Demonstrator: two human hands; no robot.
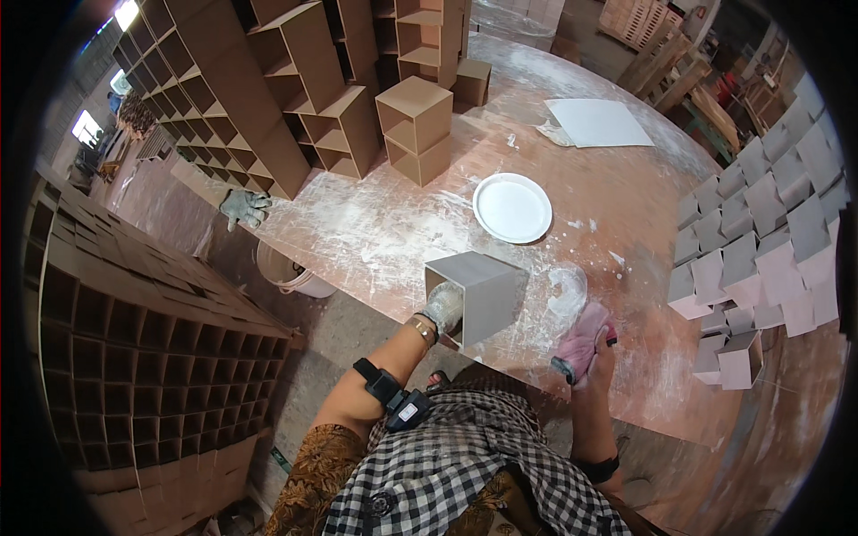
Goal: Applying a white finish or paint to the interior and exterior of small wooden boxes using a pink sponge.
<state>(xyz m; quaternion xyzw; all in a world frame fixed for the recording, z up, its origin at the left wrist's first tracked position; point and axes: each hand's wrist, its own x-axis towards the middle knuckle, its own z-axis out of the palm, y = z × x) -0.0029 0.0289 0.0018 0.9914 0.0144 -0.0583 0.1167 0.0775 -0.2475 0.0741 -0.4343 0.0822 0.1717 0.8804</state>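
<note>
Grey-painted and open at both ends, the box frame [474, 293] stands on the dusty bench [375, 232], just below the white round plate [512, 207]. My left hand [443, 306], in a powdery glove, has its fingers clamped on the frame's near left edge and steadies it. My right hand [585, 341], to the right of the frame, has its fingers closed round a pink cloth pad [579, 335], held just off the frame's side, close to a smear of white paste [567, 288] on the bench.

Judging by its even grey coat, this frame looks mostly covered, though I cannot tell about its hidden faces. Right of the frame, rows of grey frames [769, 241] lie finished on the floor. Beyond the plate, bare brown frames [416, 125] stand stacked, seemingly not yet coated. A spare glove [243, 207] lies at the bench's far left edge, above a white bucket [290, 275].
</note>
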